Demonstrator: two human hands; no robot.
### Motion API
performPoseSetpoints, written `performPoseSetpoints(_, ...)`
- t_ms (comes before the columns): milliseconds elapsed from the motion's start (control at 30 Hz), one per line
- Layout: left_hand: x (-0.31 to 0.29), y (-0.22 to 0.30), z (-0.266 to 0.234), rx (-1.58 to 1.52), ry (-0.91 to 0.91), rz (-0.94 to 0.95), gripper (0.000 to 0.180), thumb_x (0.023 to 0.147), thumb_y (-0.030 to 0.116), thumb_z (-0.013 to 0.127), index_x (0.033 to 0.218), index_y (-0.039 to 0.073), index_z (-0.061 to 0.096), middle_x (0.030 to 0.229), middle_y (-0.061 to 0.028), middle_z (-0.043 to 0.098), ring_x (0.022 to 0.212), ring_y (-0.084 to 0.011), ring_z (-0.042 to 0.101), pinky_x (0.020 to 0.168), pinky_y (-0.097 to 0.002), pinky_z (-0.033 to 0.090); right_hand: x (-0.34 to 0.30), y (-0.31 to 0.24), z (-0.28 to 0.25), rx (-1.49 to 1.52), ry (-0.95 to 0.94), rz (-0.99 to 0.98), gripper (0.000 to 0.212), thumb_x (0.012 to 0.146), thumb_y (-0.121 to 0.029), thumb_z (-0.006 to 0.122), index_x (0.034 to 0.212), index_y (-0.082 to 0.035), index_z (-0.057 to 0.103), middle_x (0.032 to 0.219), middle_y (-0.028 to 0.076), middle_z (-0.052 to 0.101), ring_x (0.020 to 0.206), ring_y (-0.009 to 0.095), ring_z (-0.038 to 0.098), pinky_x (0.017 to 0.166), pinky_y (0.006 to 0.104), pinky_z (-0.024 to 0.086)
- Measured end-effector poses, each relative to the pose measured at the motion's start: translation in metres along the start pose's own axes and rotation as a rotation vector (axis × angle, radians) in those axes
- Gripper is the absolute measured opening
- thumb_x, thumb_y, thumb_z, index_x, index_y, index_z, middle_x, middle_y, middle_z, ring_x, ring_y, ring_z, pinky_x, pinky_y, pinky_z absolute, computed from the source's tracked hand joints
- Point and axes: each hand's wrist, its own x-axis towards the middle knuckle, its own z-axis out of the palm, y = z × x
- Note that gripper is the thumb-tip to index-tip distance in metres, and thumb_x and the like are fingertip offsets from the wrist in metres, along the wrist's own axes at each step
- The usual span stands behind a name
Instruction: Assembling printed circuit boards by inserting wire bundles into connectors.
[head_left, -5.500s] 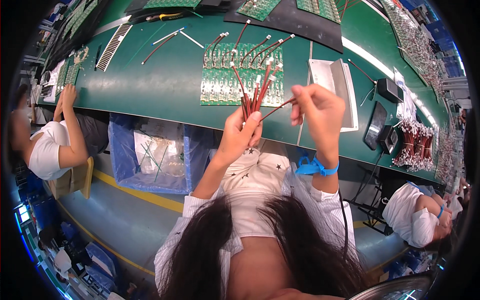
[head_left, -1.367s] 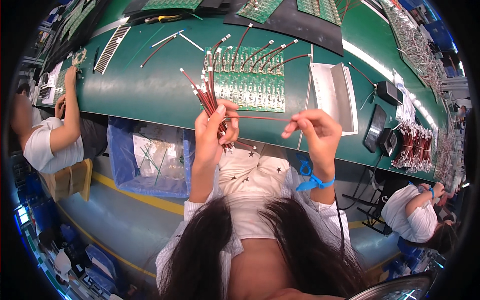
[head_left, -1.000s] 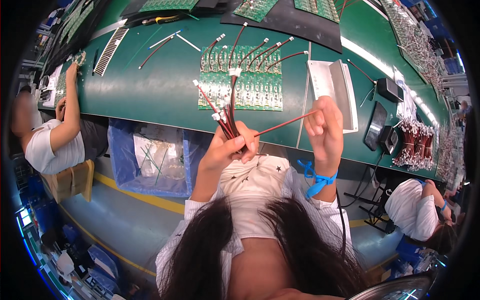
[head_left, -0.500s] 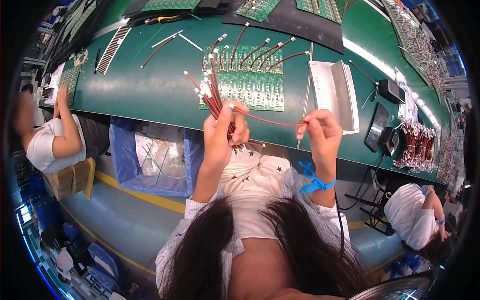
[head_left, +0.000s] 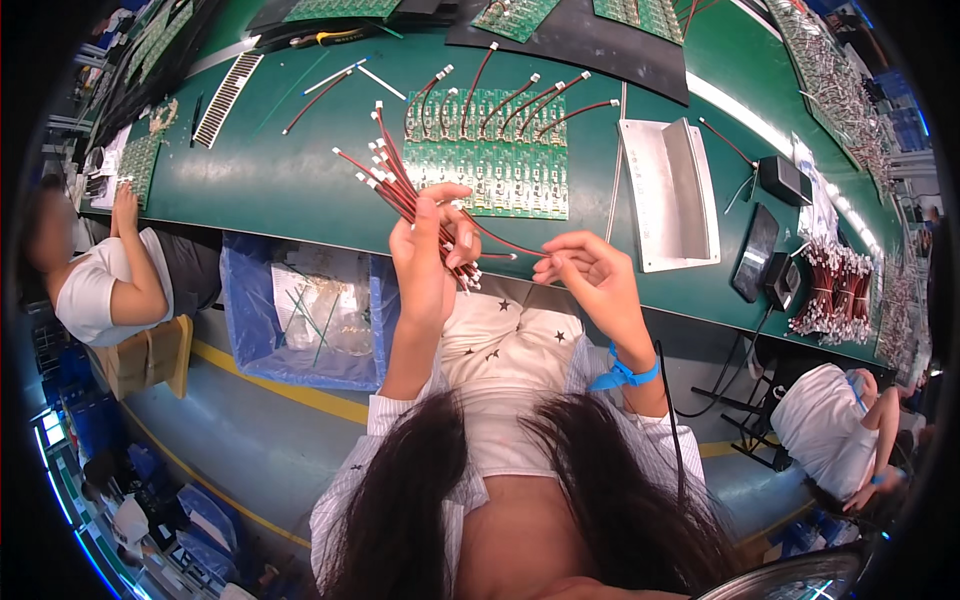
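My left hand [head_left: 430, 245] is closed around a bundle of red-and-black cables [head_left: 395, 188] with white plug ends that fan out up and to the left. A single cable [head_left: 497, 238] runs from beside my left fingers across to my right hand [head_left: 598, 285], whose thumb and fingertips pinch its far end. Just beyond the hands a panel of green circuit boards [head_left: 485, 175] lies on the bench. Several short cables with white plugs rise from its upper row. The lower part of the bundle is hidden inside my left palm.
An angled metal plate [head_left: 668, 195] stands right of the panel, with a phone [head_left: 754, 254] and a heap of bundled cables [head_left: 832, 290] farther right. Below the bench's left edge sits a blue-lined bin [head_left: 300, 350]. A co-worker [head_left: 110, 275] sits at the left.
My right hand has moved left, closer to my left hand, with the cable end. My left hand and the bundle have shifted slightly left, and the bundle leans farther left.
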Motion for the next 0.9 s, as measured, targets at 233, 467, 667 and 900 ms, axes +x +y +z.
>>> performPoseSetpoints(233, 0.003, 0.002, 0.001, 0.243, 0.099, 0.032, 0.012, 0.086, 0.01, 0.049, 0.092, -0.001, 0.05, 0.058, 0.0016, 0.042, 0.044, -0.0026, 0.028, 0.04, -0.02, 0.021, 0.004, 0.01, 0.001, -0.218, -0.05, -0.007, 0.017, 0.083, -0.002, 0.049, 0.098, 0.006, 0.052, 0.088, 0.015, 0.062, 0.083, 0.016, 0.06, 0.072, 0.0257, 0.049)
performPoseSetpoints(467, 0.008, -0.001, 0.011, 0.079, 0.011, 0.052, 0.009, 0.085, 0.009, 0.049, 0.088, 0.0, 0.049, 0.057, 0.0021, 0.041, 0.041, -0.0023, 0.027, 0.038, -0.0202, 0.02, 0.011, 0.013, 0.008, -0.199, -0.082, 0.088, 0.008, 0.079, -0.004, 0.055, 0.079, 0.004, 0.054, 0.084, 0.013, 0.063, 0.071, 0.011, 0.059, 0.063, 0.0244, 0.049)
performPoseSetpoints(667, 0.008, 0.0, 0.005, 0.058, 0.03, 0.008, 0.012, 0.087, 0.011, 0.045, 0.091, 0.0, 0.049, 0.055, 0.0035, 0.038, 0.04, -0.0015, 0.025, 0.037, -0.0197, 0.018, 0.015, 0.003, 0.009, -0.367, -0.282, -0.046, 0.003, 0.077, -0.001, 0.058, 0.078, 0.0, 0.056, 0.084, 0.006, 0.055, 0.082, 0.011, 0.053, 0.067, 0.0239, 0.045)
performPoseSetpoints(900, 0.01, 0.037, -0.026, 0.098, 0.112, 0.042, 0.031, 0.089, 0.01, 0.039, 0.114, -0.008, 0.04, 0.054, 0.0035, 0.031, 0.041, -0.0019, 0.023, 0.037, -0.0194, 0.02, 0.039, -0.004, -0.03, 0.007, -0.175, -0.177, 0.007, 0.075, -0.003, 0.061, 0.077, 0.001, 0.056, 0.081, 0.005, 0.054, 0.081, 0.011, 0.053, 0.068, 0.0258, 0.046)
